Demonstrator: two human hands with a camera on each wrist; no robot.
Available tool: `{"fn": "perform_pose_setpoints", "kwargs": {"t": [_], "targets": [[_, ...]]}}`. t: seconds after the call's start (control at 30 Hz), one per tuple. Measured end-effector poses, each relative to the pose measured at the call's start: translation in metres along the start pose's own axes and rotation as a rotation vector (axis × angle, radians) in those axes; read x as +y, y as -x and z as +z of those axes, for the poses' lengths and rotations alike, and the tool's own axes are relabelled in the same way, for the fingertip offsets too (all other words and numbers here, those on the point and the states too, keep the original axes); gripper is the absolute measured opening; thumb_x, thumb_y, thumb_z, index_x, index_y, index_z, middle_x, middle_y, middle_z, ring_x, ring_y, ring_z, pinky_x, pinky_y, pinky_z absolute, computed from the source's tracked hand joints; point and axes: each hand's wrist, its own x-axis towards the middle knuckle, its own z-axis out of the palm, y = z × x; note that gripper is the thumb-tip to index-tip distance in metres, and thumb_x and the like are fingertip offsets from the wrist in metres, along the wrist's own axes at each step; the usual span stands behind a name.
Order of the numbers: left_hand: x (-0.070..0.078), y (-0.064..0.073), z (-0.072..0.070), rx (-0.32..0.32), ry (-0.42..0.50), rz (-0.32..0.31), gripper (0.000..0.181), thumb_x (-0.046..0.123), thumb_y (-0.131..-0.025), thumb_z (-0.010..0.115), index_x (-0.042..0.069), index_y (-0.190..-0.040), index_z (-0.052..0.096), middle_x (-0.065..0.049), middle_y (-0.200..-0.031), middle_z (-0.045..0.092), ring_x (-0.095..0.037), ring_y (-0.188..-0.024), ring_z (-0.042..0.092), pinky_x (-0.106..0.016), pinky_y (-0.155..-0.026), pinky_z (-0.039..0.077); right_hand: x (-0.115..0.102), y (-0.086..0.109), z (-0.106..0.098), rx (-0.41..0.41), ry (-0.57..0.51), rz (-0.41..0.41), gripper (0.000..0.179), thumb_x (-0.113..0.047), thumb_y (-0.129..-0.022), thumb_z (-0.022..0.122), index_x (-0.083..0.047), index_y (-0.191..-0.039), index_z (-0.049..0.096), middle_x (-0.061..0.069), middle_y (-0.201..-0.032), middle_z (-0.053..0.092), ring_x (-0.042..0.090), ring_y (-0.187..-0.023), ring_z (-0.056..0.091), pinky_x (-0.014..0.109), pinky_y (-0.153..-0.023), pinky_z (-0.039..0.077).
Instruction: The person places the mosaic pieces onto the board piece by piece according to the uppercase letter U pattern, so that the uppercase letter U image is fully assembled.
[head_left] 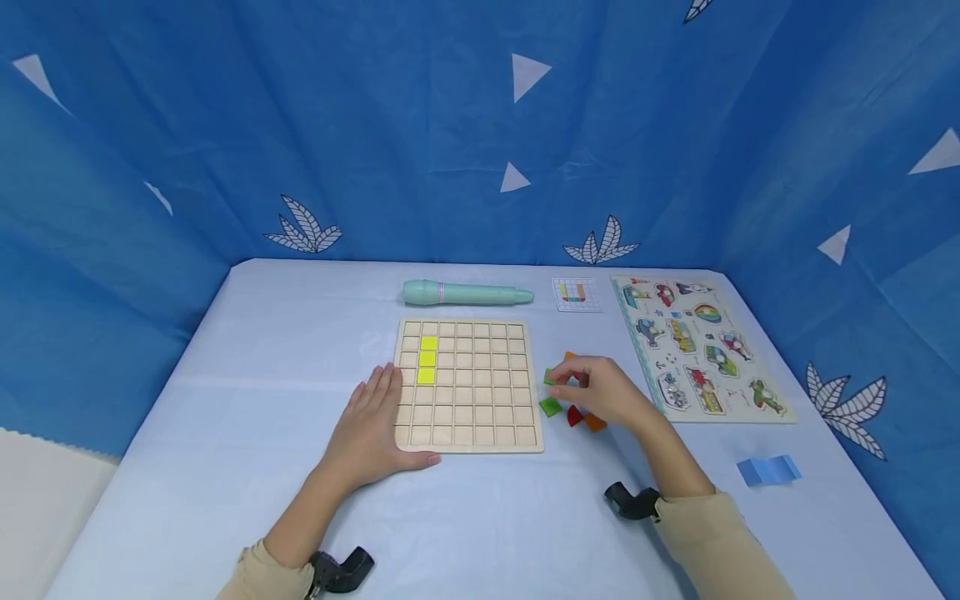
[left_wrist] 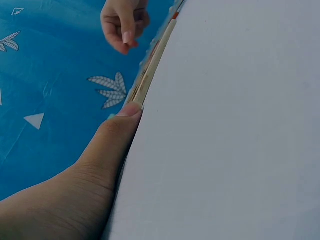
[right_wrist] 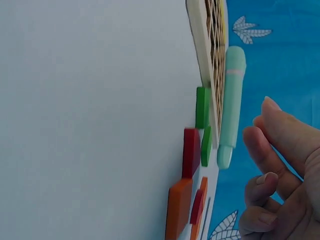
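Note:
A pale wooden grid board (head_left: 480, 417) lies on the table, with three yellow squares (head_left: 427, 358) stacked in one column near its left side. My left hand (head_left: 367, 433) rests along the board's left edge, fingers straight; in the left wrist view its thumb (left_wrist: 110, 135) touches the front edge. Over the loose pieces right of the board hovers my right hand (head_left: 603, 390), fingers loosely bent and nothing visible between thumb and forefinger. Below it lie a green square (head_left: 551, 407), a red piece (head_left: 574, 416) and an orange piece (head_left: 595, 422). The hand partly hides other green, red and orange pieces.
Behind the board lies a mint-green microphone-shaped object (head_left: 468, 293). A small pattern card (head_left: 588, 304) sits at the back, left of a picture puzzle board (head_left: 765, 367). Folded blue paper (head_left: 769, 470) is at the right. Blue cloth (head_left: 420, 133) hangs around the table.

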Motion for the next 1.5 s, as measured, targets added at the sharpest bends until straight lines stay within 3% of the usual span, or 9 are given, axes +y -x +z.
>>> {"fn": "perform_pose_setpoints", "kwargs": {"t": [0.17,0.57,1.2,1.5], "targets": [[0.0,0.0,0.0,0.0,0.002,-0.003,0.144,0.088,-0.058,0.067,-0.001,-0.158,0.013,-0.017,-0.167,0.01,-0.034,-0.156,0.006,-0.055,-0.124,0.012,0.009,0.006,-0.005,0.005,-0.006,0.041,0.02,-0.025,-0.086,0.078,-0.019,-0.105,0.076,-0.001,-0.092,0.067,0.021,-0.067,0.052,0.027,-0.05,0.046],[0.0,0.0,0.0,-0.004,0.001,-0.002,0.145,0.091,-0.058,0.064,-0.001,-0.158,0.013,-0.017,-0.167,0.009,-0.033,-0.156,0.006,-0.055,-0.125,0.011,0.023,0.015,-0.007,0.002,0.021,0.039,0.02,-0.023,-0.086,0.079,-0.017,-0.104,0.075,-0.002,-0.089,0.067,0.021,-0.071,0.052,0.025,-0.05,0.043],[0.001,0.0,-0.001,-0.001,0.0,0.001,0.143,0.089,-0.059,0.065,0.0,-0.158,0.013,-0.017,-0.167,0.01,-0.033,-0.156,0.006,-0.055,-0.124,0.011,0.028,0.018,0.0,-0.027,0.027,0.088,0.016,-0.021,-0.083,0.081,-0.018,-0.098,0.074,-0.001,-0.088,0.064,0.02,-0.077,0.052,0.025,-0.058,0.046],[0.0,0.0,0.0,-0.008,-0.004,-0.002,0.143,0.09,-0.059,0.064,0.0,-0.158,0.013,-0.016,-0.167,0.009,-0.032,-0.156,0.005,-0.055,-0.125,0.011,0.028,0.017,0.003,-0.032,0.044,0.097,0.025,-0.023,-0.075,0.087,-0.02,-0.097,0.074,-0.002,-0.09,0.063,0.019,-0.083,0.052,0.027,-0.065,0.045]]}}
